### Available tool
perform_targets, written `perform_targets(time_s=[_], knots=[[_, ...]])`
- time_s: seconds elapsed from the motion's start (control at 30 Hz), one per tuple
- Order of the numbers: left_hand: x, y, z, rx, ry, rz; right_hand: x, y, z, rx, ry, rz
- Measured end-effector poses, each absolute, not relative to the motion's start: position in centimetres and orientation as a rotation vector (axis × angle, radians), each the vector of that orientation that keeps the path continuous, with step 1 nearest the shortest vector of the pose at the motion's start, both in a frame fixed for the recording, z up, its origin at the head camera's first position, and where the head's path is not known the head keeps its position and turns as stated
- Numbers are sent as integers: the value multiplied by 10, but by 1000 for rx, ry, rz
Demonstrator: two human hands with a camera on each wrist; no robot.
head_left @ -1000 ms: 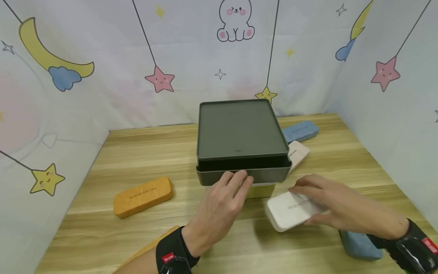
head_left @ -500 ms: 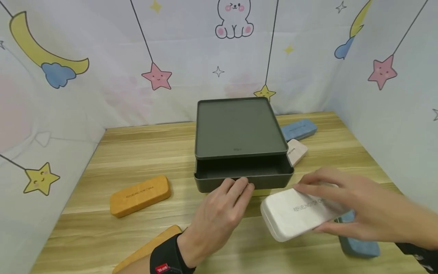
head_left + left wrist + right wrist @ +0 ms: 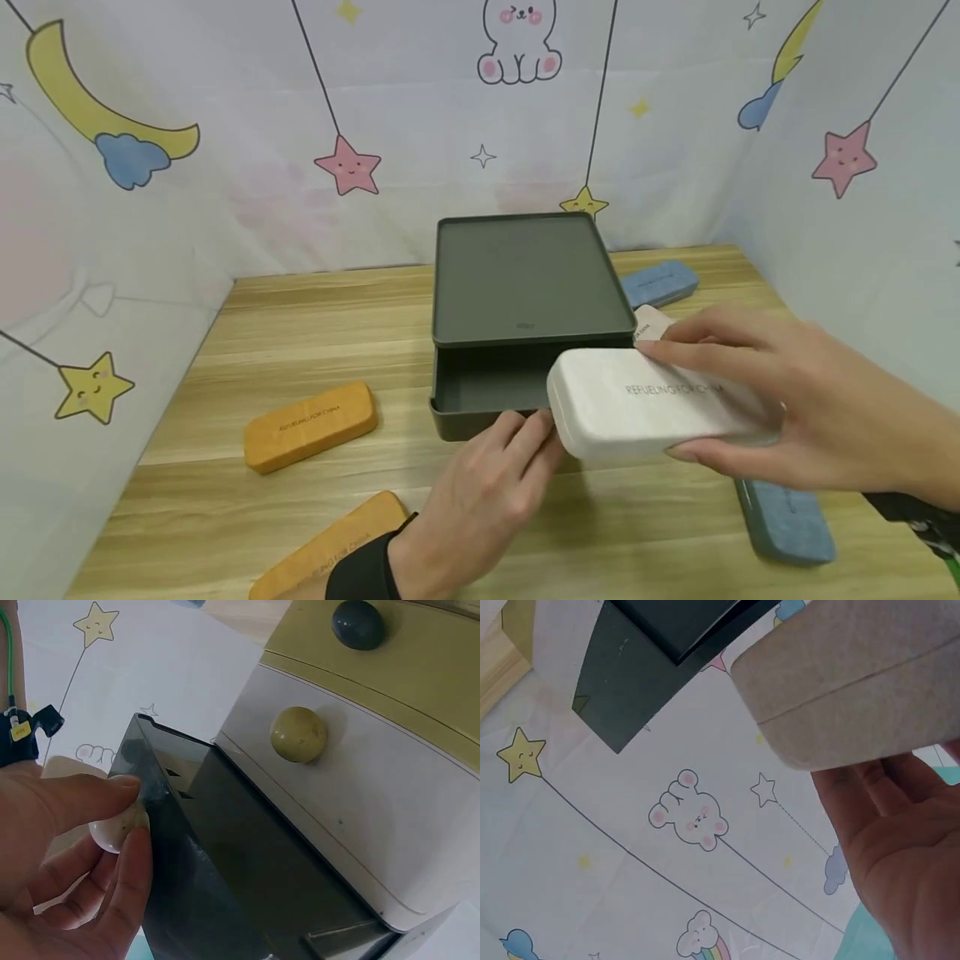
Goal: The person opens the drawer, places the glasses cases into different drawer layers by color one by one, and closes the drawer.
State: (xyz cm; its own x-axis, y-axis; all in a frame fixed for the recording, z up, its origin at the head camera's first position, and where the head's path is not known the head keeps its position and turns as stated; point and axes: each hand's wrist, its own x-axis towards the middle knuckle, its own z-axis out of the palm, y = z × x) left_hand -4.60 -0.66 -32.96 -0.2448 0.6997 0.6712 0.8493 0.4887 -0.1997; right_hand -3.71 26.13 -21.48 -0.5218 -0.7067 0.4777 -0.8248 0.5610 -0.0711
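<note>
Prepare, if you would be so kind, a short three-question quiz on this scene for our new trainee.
1. Multiple choice: in the head view, what colour is the case that the right hand holds?
A. Orange
B. White
C. Blue

2. True or false: the left hand pinches the round knob on the open drawer.

3. Fill in the gap: in the head view, ____ orange cases lie on the table.

Key:
1. B, white.
2. True; the left wrist view shows it.
3. Two; the nearer one is partly hidden by the left forearm.
</note>
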Motion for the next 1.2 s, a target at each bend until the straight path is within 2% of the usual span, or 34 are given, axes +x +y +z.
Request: perform_targets(time_s=[0.33, 0.77, 1.2], knots=[[-36, -7, -321, -1252, -1977, -214, -52, 226, -205, 1052, -2507, 255], [-29, -4, -327, -1258, -1991, -207, -75, 196, -217, 1156, -2714, 164], [-27, -5, -314, -1231, -1877, -173, -80, 183, -231, 1167, -2738, 90]])
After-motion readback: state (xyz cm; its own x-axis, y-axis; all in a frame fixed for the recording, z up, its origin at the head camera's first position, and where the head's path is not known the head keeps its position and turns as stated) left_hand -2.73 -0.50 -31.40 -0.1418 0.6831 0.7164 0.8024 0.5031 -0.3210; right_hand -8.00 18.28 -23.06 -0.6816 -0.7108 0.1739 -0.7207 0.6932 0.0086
